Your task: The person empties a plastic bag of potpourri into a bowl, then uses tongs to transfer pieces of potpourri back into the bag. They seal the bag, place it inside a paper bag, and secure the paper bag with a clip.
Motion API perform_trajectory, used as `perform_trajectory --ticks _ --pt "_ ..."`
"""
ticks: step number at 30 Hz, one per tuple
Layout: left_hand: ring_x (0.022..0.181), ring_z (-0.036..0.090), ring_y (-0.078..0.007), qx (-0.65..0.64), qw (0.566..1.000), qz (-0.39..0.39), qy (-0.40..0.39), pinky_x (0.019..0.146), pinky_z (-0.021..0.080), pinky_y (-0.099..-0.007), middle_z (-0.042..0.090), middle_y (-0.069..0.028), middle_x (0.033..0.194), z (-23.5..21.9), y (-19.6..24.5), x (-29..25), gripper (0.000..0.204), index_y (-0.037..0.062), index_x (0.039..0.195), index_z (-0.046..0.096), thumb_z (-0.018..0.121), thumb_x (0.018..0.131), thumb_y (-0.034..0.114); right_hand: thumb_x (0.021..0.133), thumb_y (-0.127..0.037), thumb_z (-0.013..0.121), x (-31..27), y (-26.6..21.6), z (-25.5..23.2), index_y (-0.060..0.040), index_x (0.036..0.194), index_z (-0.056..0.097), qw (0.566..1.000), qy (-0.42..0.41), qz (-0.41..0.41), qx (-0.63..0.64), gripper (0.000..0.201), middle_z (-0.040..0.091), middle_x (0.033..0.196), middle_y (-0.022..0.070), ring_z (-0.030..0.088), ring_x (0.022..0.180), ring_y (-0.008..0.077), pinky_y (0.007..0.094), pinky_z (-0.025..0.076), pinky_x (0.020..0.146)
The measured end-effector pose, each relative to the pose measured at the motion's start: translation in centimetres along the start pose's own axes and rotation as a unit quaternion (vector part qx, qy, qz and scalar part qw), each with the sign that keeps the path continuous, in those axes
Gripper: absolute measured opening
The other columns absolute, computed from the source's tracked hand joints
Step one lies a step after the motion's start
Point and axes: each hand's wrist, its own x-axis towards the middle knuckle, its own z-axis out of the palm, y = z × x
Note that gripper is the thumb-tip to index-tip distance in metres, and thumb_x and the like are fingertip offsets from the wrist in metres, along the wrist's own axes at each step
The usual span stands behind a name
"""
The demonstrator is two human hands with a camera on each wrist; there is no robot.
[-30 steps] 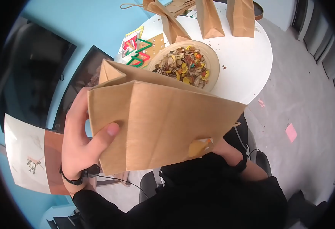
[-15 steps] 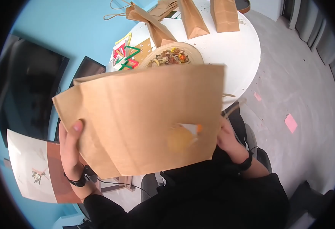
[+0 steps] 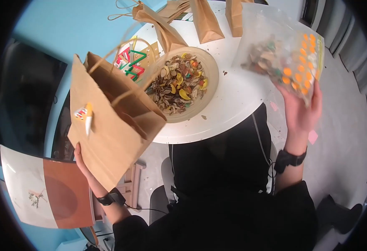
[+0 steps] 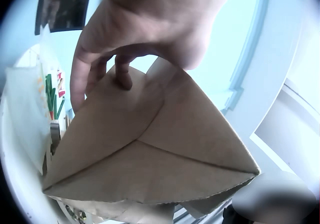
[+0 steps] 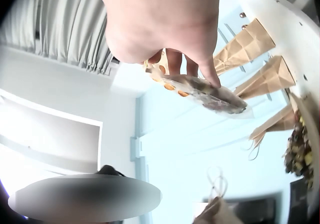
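My left hand (image 3: 81,161) grips a brown paper bag (image 3: 104,138) by its lower part, tilted with its mouth and twisted handles toward the table. A small yellow, red and white decoration (image 3: 84,115) is on its front. The left wrist view shows the folded bag bottom, with fingertips (image 4: 123,79) against it. At the right, my right hand (image 3: 299,104) holds a clear zip bag (image 3: 271,25) with orange dots, dried brownish pieces inside. Between the hands, a round shallow dish (image 3: 212,67) on the table holds a heap of dried flakes (image 3: 175,83) with yellow and orange bits.
Several brown paper bags (image 3: 206,25) stand along the far side of the round white table (image 3: 233,98), by a pile of flat ones (image 3: 176,9). Bent green and red strips (image 3: 136,62) lie left of the dish. Scattered crumbs dot the tabletop. Pink paper (image 3: 313,137) is on the floor.
The paper bag has swung left and turned upright, its open mouth and handles now showing. My right hand has left it and moved out right, now holding the clear zip bag.
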Motion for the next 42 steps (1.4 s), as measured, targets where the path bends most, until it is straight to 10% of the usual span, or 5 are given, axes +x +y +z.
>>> perform_trajectory --ticks 10,19,26,35,42 --pt "0.115 0.058 -0.0259 -0.067 0.997 0.042 -0.008 0.098 0.048 -0.0377 0.057 -0.0131 0.132 0.9 -5.1 2.3 0.055 0.0033 0.138 0.047 0.043 0.098 0.041 0.101 -0.026 0.046 4.6 5.9 -5.0 0.0067 0.132 0.043 0.902 0.015 0.305 -0.306 0.046 0.062 0.120 0.0190 0.069 0.094 0.0269 0.0328 0.061 0.075" --pt "0.116 0.057 -0.0254 -0.112 0.992 0.054 -0.015 0.099 0.047 -0.0375 0.056 -0.0124 0.132 1.3 -7.5 3.5 0.055 0.0039 0.138 0.047 0.041 0.098 0.042 0.096 -0.029 0.058 2.4 2.4 -0.8 0.0007 0.083 0.069 0.678 0.006 0.124 -0.724 0.035 0.062 0.062 0.0061 0.052 0.043 0.0100 0.0226 0.040 0.044" --pt "0.117 0.056 -0.0251 -0.136 0.985 0.105 0.005 0.099 0.047 -0.0373 0.056 -0.0118 0.133 1.6 -7.8 3.7 0.055 0.0043 0.139 0.046 0.040 0.099 0.042 0.081 -0.046 0.074 -3.0 9.4 16.1 -0.0040 0.109 0.065 0.670 -0.485 0.028 -0.562 0.051 0.061 0.060 0.0071 0.063 0.057 0.0244 0.0340 0.047 0.052" --pt "0.122 0.052 -0.0268 -0.220 0.974 0.051 0.002 0.103 0.043 -0.0403 0.051 -0.0104 0.139 -1.0 -6.2 4.9 0.062 0.0069 0.142 0.042 0.038 0.097 0.050 0.089 -0.020 0.064 -1.4 18.8 22.8 -0.0025 0.068 0.055 0.659 -0.544 -0.207 -0.476 0.028 0.051 0.052 0.0134 0.052 0.048 0.0337 0.0392 0.040 0.047" --pt "0.125 0.051 -0.0354 -0.305 0.933 0.013 -0.189 0.098 0.045 -0.0509 0.045 -0.0215 0.140 -6.3 -7.6 7.6 0.071 0.0011 0.132 0.045 0.043 0.092 0.059 0.091 -0.019 0.050 8.0 23.9 24.7 0.0016 0.075 0.067 0.723 -0.425 -0.093 -0.537 0.031 0.067 0.062 0.0101 0.065 0.055 0.0186 0.0319 0.051 0.055"
